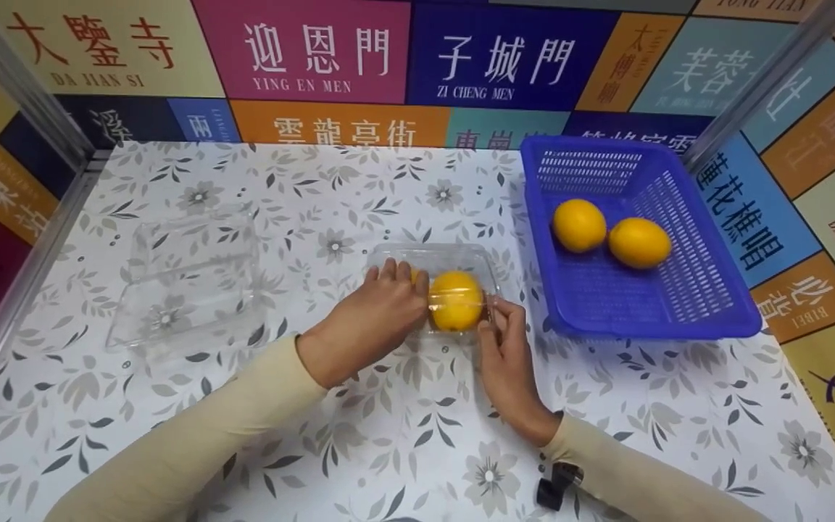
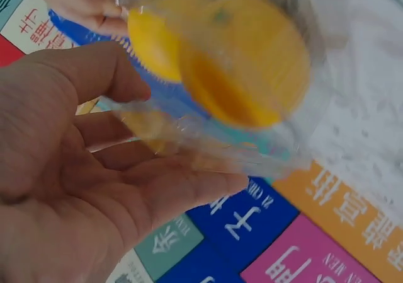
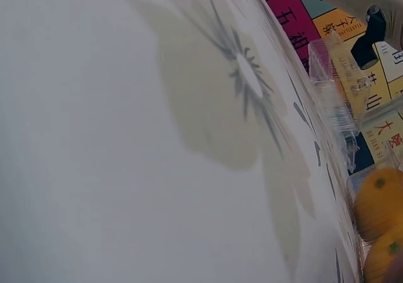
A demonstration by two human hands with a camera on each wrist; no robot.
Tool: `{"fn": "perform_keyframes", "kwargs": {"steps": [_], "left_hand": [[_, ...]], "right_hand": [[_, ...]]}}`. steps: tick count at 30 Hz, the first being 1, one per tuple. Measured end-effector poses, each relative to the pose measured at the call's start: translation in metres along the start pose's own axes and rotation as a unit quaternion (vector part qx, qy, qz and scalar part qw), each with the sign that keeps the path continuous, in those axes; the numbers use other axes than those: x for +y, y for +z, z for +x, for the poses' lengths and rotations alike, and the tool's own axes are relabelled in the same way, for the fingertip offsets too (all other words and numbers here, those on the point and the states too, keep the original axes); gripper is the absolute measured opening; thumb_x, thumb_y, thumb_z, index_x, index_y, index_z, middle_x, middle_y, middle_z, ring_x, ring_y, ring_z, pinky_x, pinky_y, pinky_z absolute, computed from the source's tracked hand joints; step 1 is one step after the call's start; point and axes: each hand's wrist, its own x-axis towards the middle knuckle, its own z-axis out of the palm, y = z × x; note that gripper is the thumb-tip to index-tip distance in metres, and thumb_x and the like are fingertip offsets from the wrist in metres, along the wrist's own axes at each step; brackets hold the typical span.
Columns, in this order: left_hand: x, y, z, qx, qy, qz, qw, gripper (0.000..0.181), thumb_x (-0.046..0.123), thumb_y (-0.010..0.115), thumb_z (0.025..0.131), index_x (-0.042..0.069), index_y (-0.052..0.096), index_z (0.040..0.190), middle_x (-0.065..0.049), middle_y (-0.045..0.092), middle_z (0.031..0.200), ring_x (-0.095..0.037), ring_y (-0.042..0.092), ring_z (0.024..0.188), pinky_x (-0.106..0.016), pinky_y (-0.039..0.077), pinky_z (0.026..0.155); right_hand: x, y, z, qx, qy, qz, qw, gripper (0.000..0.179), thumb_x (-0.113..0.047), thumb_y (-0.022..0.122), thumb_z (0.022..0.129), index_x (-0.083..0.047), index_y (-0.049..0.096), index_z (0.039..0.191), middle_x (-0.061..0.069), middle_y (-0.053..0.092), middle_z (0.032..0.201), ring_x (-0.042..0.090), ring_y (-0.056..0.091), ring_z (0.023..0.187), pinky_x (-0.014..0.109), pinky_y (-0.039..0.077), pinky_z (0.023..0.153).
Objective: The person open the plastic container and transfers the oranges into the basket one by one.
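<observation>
A clear plastic clamshell box (image 1: 432, 252) lies mid-table with two oranges in it. One orange (image 1: 456, 301) shows between the hands; the other is mostly covered by the left hand (image 1: 381, 304). In the left wrist view both oranges (image 2: 249, 62) appear through blurred plastic, the left thumb and fingers around the box's edge. At the box's right side, the right hand (image 1: 512, 355) pinches the rim between thumb and fingers. The right wrist view catches two oranges (image 3: 378, 204) at its edge; the right hand's grip is hidden there.
A blue plastic basket (image 1: 642, 304) holding two oranges (image 1: 579, 225) stands to the right. Another clear plastic box (image 1: 193, 279) sits on the left, with no fruit in it. Printed panels (image 1: 316, 51) wall the back and sides of the flower-patterned table (image 1: 301, 464).
</observation>
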Motion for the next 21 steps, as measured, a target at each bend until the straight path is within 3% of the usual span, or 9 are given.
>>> {"fn": "perform_keyframes", "kwargs": {"steps": [2, 4, 6, 8, 11, 14, 21], "left_hand": [[-0.004, -0.003, 0.001, -0.001, -0.006, -0.027, 0.9996, 0.007, -0.004, 0.064, 0.098, -0.005, 0.067, 0.104, -0.017, 0.062, 0.084, -0.034, 0.070, 0.080, -0.042, 0.065, 0.070], [-0.007, -0.007, 0.002, -0.001, -0.010, -0.056, 0.9984, 0.007, -0.004, 0.064, 0.097, -0.004, 0.066, 0.103, -0.016, 0.062, 0.083, -0.034, 0.067, 0.078, -0.043, 0.063, 0.070], [-0.011, -0.010, 0.003, 0.002, -0.010, -0.074, 0.9972, 0.008, -0.005, 0.064, 0.097, -0.005, 0.066, 0.105, -0.017, 0.063, 0.085, -0.035, 0.068, 0.081, -0.045, 0.065, 0.076], [-0.015, -0.011, 0.003, 0.010, -0.014, -0.086, 0.9961, 0.011, -0.006, 0.063, 0.097, -0.007, 0.066, 0.108, -0.019, 0.068, 0.091, -0.036, 0.071, 0.087, -0.046, 0.065, 0.084], [-0.019, -0.013, 0.003, 0.029, -0.032, -0.090, 0.9950, 0.022, -0.007, 0.064, 0.100, -0.012, 0.067, 0.122, -0.024, 0.075, 0.111, -0.039, 0.075, 0.105, -0.048, 0.064, 0.096], [-0.023, -0.014, 0.003, 0.054, -0.061, -0.093, 0.9924, 0.034, -0.007, 0.065, 0.102, -0.015, 0.064, 0.135, -0.029, 0.074, 0.129, -0.042, 0.073, 0.121, -0.049, 0.060, 0.103], [-0.026, -0.015, 0.002, 0.108, -0.141, -0.129, 0.9757, 0.030, -0.003, 0.069, 0.103, -0.014, 0.066, 0.131, -0.029, 0.070, 0.131, -0.040, 0.073, 0.119, -0.046, 0.066, 0.086]], "right_hand": [[0.000, 0.000, 0.000, 0.002, 0.000, -0.003, 1.0000, 0.036, -0.010, 0.042, 0.118, -0.005, 0.039, 0.153, 0.019, 0.058, 0.153, 0.024, 0.058, 0.086, 0.024, 0.048, 0.069], [0.001, 0.000, 0.001, 0.005, -0.003, -0.006, 1.0000, 0.037, -0.010, 0.043, 0.118, -0.003, 0.038, 0.154, 0.018, 0.049, 0.167, 0.028, 0.066, 0.111, 0.023, 0.054, 0.087], [0.002, 0.000, 0.002, 0.005, -0.003, -0.009, 0.9999, 0.040, -0.011, 0.043, 0.118, -0.002, 0.038, 0.156, 0.019, 0.043, 0.172, 0.030, 0.059, 0.140, 0.026, 0.051, 0.108], [0.002, 0.000, 0.002, 0.003, -0.006, -0.012, 0.9999, 0.042, -0.012, 0.043, 0.117, -0.001, 0.036, 0.157, 0.019, 0.036, 0.176, 0.028, 0.042, 0.158, 0.032, 0.040, 0.124], [0.002, -0.001, 0.002, -0.001, -0.006, -0.010, 0.9999, 0.044, -0.013, 0.043, 0.118, -0.001, 0.035, 0.160, 0.019, 0.035, 0.176, 0.029, 0.038, 0.162, 0.041, 0.036, 0.128], [0.002, -0.001, 0.002, -0.002, -0.006, -0.011, 0.9999, 0.046, -0.012, 0.043, 0.118, -0.001, 0.033, 0.161, 0.018, 0.035, 0.176, 0.027, 0.037, 0.162, 0.041, 0.035, 0.129], [0.002, -0.001, 0.001, -0.003, -0.006, -0.010, 0.9999, 0.049, -0.012, 0.043, 0.118, 0.000, 0.031, 0.164, 0.018, 0.034, 0.177, 0.027, 0.036, 0.163, 0.039, 0.034, 0.129]]}}
